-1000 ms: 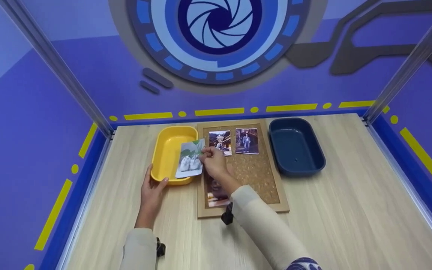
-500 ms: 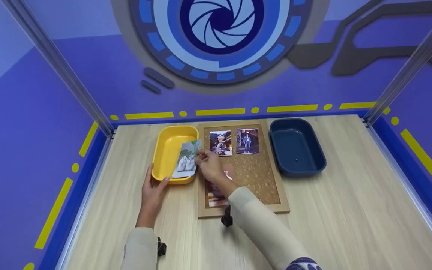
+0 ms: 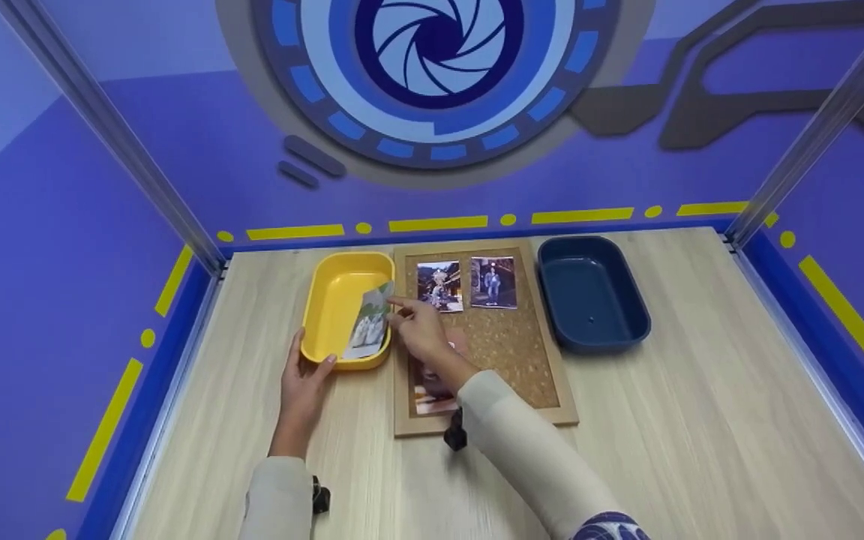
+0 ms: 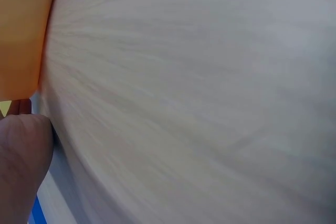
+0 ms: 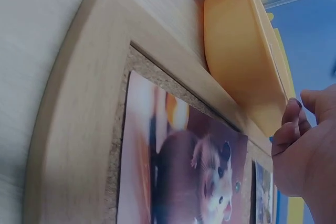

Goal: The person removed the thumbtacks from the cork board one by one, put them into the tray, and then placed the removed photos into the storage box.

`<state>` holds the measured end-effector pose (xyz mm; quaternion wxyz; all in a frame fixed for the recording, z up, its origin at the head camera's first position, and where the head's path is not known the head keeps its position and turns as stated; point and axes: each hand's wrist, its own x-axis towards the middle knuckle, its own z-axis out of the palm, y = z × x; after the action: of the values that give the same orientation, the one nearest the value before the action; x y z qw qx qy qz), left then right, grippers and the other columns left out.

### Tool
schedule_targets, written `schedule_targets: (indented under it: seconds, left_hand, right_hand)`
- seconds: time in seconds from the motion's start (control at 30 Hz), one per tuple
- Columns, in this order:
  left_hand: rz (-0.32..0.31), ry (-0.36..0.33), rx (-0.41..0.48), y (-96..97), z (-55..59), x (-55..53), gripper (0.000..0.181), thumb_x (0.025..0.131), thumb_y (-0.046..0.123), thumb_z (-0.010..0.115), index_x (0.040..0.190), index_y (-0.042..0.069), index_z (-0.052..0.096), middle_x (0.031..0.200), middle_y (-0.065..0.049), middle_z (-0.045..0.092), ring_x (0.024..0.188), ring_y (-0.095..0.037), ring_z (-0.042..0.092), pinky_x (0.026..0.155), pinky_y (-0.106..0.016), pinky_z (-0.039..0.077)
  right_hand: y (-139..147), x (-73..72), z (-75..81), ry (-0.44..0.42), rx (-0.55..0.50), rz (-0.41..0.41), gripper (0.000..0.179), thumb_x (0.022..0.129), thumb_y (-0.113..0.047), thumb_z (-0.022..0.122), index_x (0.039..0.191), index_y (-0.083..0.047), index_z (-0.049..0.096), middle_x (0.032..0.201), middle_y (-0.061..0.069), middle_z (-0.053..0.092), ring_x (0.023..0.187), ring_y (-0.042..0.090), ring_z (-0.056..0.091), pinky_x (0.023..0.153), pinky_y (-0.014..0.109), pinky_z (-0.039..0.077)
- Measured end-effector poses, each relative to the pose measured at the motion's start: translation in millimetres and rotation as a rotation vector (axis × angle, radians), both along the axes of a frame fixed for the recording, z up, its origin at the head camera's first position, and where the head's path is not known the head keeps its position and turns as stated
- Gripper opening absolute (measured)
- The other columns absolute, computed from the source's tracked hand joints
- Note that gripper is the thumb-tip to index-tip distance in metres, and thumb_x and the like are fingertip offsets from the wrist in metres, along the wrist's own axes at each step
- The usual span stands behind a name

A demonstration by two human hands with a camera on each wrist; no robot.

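Loose grey-and-green photo (image 3: pixel 367 330), left of centre in frame, tilted within right side of yellow tray (image 3: pixel 327 307). Left hand (image 3: pixel 303 394), lower left, grips tray's near-left corner, thumb at rim. Right hand (image 3: pixel 424 334), mid-frame, fingertips at photo's right edge; cannot tell whether pinching it. Corkboard (image 3: pixel 514 360), centre, bears three photos (image 3: pixel 493 283), lowest partly covered by right hand. Navy tray (image 3: pixel 593 300), right of centre, beside board.

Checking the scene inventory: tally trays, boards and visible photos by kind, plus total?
Trays: 2 (yellow tray, dark blue tray)
Boards: 1 (corkboard)
Photos: 4 (upper-left photo, upper-right photo, lower-left photo, tilted photo at the yellow tray)
Total: 7
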<state>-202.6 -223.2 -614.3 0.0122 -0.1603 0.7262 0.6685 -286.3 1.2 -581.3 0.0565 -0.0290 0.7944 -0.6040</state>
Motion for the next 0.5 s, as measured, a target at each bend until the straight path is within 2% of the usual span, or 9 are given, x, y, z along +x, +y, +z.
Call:
schedule_targets:
  seconds: [0.13,0.27,0.3,0.37,0.43,0.5]
  left_hand:
    - [0.014,0.020,-0.035,-1.6,-15.2,-4.8,0.079,0.095,0.033,0.066,0.153,0.051,0.016,0.166,0.016,0.015,0.155,-0.010,0.016,0.127,-0.037,0.019]
    - [0.026,0.045,-0.058,-2.5,-21.4,-7.4,0.078,0.095,0.032,0.066,0.153,0.051,0.017,0.166,0.017,0.015,0.155,-0.010,0.016,0.127,-0.037,0.020]
    - [0.029,0.046,-0.060,-2.3,-21.1,-7.3,0.078,0.095,0.032,0.066,0.153,0.051,0.018,0.166,0.017,0.016,0.155,-0.009,0.017,0.127,-0.037,0.020]
    - [0.022,0.032,-0.057,-1.4,-12.9,-4.8,0.080,0.095,0.032,0.067,0.155,0.047,0.017,0.166,0.015,0.015,0.155,-0.011,0.016,0.127,-0.038,0.019]
    - [0.023,0.031,-0.064,-1.5,-12.0,-4.3,0.080,0.095,0.032,0.067,0.156,0.046,0.017,0.166,0.015,0.015,0.155,-0.011,0.016,0.127,-0.038,0.018]
    - [0.018,0.026,-0.061,-0.5,-6.6,-2.6,0.081,0.095,0.032,0.067,0.157,0.044,0.016,0.167,0.013,0.015,0.155,-0.013,0.016,0.127,-0.039,0.018]
  right_hand:
    - [1.1,0.1,0.9,-0.001,0.005,-0.002,0.037,0.093,-0.015,0.066,0.130,-0.014,0.067,0.094,0.008,0.066,0.075,0.019,0.063,0.060,0.026,0.054]
    - [2.5,-0.7,-1.5,0.005,0.001,0.011,0.037,0.093,-0.014,0.066,0.130,-0.011,0.066,0.091,0.009,0.067,0.077,0.030,0.067,0.056,0.025,0.052]
    - [2.7,-1.0,-2.3,0.003,0.002,0.020,0.037,0.093,-0.014,0.065,0.130,-0.010,0.066,0.090,0.009,0.067,0.077,0.032,0.067,0.056,0.025,0.052]
    - [2.7,-1.3,-3.0,-0.015,0.022,0.045,0.036,0.094,-0.014,0.064,0.130,-0.011,0.066,0.090,0.008,0.066,0.077,0.030,0.067,0.057,0.025,0.052]
    - [1.8,-1.3,-3.4,-0.024,0.055,0.074,0.036,0.095,-0.016,0.063,0.130,-0.010,0.066,0.088,0.007,0.065,0.073,0.023,0.064,0.057,0.024,0.050]
    - [0.5,-1.0,-2.9,-0.026,0.085,0.114,0.037,0.096,-0.017,0.061,0.132,-0.009,0.064,0.085,0.006,0.063,0.067,0.015,0.060,0.055,0.024,0.049]
